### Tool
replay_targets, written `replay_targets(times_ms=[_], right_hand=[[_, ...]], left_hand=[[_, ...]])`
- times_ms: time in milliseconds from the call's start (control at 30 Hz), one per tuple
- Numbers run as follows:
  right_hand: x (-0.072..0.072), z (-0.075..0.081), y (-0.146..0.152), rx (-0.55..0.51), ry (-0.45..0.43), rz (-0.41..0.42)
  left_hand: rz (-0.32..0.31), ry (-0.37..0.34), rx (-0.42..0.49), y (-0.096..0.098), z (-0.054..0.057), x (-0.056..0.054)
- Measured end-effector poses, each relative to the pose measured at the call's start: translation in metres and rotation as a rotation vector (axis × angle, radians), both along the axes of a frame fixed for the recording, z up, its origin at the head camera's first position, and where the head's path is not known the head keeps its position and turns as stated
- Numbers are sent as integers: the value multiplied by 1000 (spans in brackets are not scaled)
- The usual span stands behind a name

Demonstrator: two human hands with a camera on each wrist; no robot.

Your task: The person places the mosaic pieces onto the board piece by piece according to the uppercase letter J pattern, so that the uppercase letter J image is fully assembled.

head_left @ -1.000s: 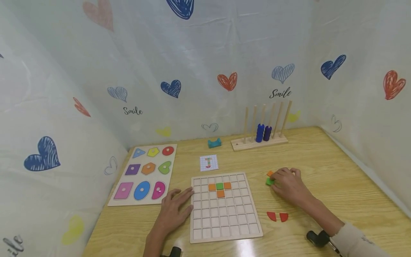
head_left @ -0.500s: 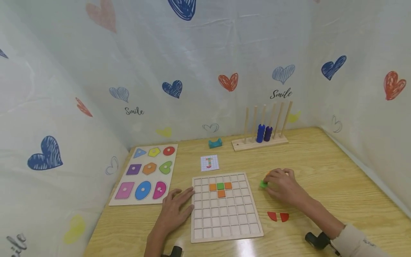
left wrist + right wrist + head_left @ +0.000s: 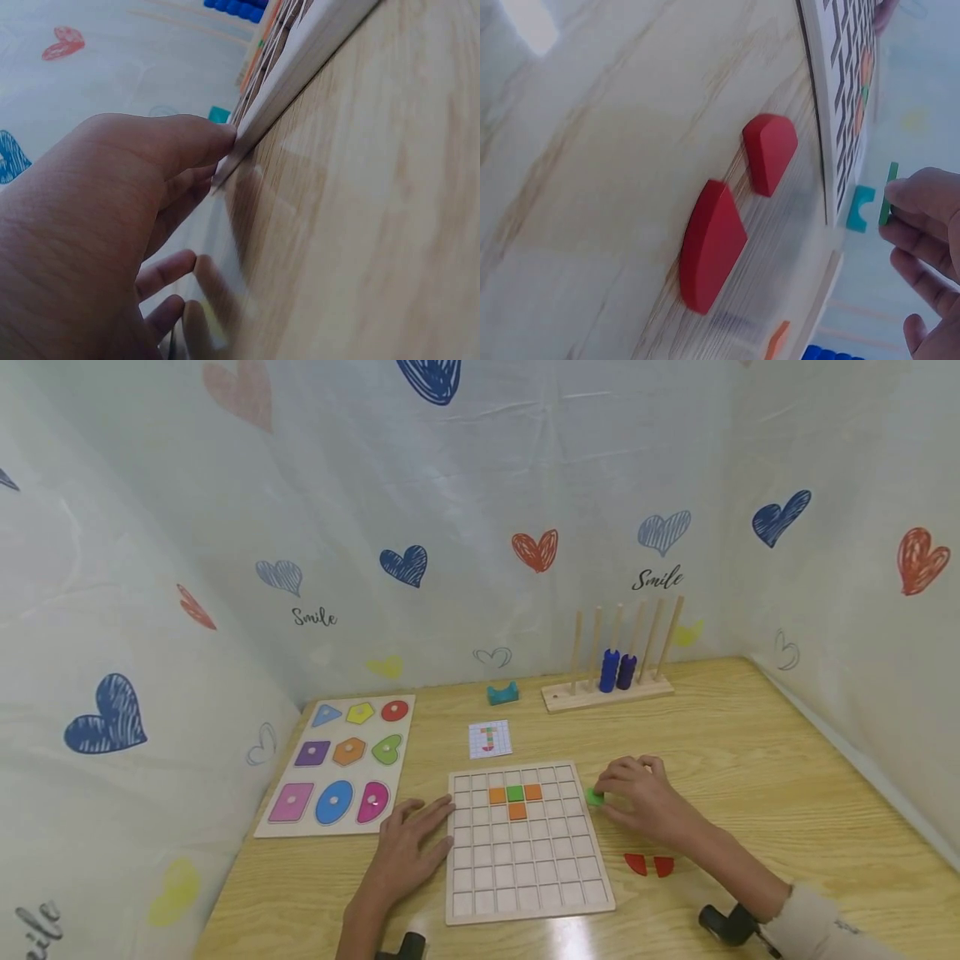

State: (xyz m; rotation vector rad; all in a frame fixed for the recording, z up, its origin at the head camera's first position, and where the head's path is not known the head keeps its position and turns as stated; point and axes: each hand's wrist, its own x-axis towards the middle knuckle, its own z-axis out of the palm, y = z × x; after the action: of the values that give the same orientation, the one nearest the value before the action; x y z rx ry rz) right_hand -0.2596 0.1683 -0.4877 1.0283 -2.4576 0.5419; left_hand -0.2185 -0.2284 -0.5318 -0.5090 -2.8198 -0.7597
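Green tile, handling: the thin, flat, bright-green tile (image 3: 595, 797) of painted wood or plastic looks light, stiff and hardly fragile; its smooth faces might slip, so a fingertip pinch near one edge should suit.
Green tile, look: evenly coloured, seen edge-on in the right wrist view; fingers hide part of its outline.
Green tile, place: right of centre in the head frame, just beside the pale wooden grid board (image 3: 483, 903).
Right hand (image 3: 641, 799): thumb and fingertips pinch the tile.
Left hand (image 3: 408, 845): fingers relaxed, apart, touching the board's left edge, grasping nothing.
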Motion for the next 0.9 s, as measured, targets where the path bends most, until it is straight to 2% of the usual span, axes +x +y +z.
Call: replay_targets(times_ms=[333, 667, 900], right_hand=[[2, -3, -11, -18, 58, 66], [4, -3, -23, -25, 47, 79], [5, -4, -29, 6, 18, 89]], left_hand=[[5, -14, 1, 1, 3, 2], [8, -16, -17, -1, 0, 0], [6, -27, -24, -1, 0, 0]])
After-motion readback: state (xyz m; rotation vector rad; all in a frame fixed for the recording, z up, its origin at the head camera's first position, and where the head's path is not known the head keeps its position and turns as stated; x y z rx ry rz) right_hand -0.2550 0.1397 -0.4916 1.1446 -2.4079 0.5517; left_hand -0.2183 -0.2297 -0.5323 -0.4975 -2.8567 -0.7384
